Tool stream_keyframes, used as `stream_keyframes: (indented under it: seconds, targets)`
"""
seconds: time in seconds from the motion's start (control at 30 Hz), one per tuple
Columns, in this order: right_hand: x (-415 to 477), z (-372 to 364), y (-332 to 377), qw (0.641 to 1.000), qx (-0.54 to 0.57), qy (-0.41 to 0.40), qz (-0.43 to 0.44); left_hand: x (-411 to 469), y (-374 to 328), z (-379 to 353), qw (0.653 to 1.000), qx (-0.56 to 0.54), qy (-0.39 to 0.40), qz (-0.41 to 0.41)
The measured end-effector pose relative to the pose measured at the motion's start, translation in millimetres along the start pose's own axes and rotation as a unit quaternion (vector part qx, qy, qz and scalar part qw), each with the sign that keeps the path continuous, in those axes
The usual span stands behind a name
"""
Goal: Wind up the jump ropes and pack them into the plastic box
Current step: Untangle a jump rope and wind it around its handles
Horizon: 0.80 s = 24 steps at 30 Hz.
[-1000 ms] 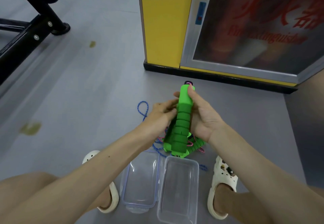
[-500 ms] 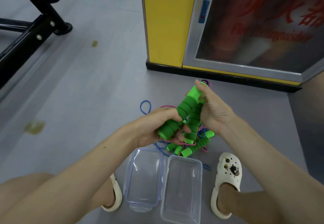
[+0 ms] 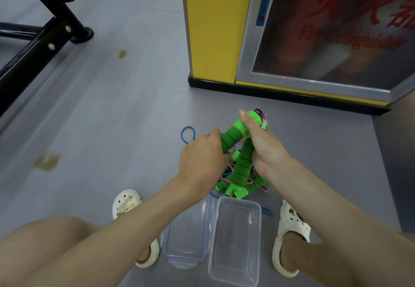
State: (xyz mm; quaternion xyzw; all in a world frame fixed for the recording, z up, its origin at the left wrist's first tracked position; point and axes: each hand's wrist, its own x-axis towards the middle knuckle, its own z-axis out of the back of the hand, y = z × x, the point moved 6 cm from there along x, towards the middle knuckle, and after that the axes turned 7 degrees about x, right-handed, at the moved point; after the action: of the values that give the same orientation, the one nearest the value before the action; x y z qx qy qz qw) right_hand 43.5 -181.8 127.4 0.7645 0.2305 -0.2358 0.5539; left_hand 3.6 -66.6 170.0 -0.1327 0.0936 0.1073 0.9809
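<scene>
My left hand (image 3: 202, 161) now grips one green handle (image 3: 228, 139), swung away from the other handle (image 3: 242, 167) clamped upright in my right hand (image 3: 266, 149), cords (image 3: 225, 180) still tangled on the floor beyond the empty plastic box (image 3: 235, 241): winding barely begun.

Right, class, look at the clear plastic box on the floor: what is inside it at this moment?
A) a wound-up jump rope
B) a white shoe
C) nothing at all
C: the plastic box shows only its bare bottom, while the left hand and right hand grip the green handles up off the floor.
</scene>
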Motion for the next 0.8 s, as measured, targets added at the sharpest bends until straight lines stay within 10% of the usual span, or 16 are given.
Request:
stream_keyframes:
  seconds: [0.1,0.17,0.27,0.33,0.53,0.6,0.7,0.8]
  targets:
    - [1,1,8,1.0,-0.016,-0.013,0.003,5,-3,1,0.999,0.011,-0.025,-0.019]
    - [2,0,15,1.0,-0.019,0.015,-0.006,15,-2,-6,0.97,-0.217,0.106,-0.014]
    - [-4,-11,16,0.992,-0.007,0.12,-0.04,1,-14,-12,0.776,-0.516,0.361,0.03]
    - [-7,-15,15,0.988,-0.022,0.151,-0.033,-9,-18,-13,0.714,-0.56,0.418,0.048]
    - [-5,-14,3,0.994,-0.041,0.099,-0.036,10,1,-17,0.951,-0.28,0.118,0.059]
    - [-4,-13,4,0.994,-0.051,0.094,-0.025,11,3,-13,0.977,-0.208,0.044,0.034]
    - [-4,-14,12,0.992,-0.057,0.111,-0.008,13,-2,-16,0.936,-0.325,0.132,0.012]
    - [-12,-21,11,0.982,-0.051,0.176,-0.037,1,-14,-17,0.783,-0.527,0.329,0.037]
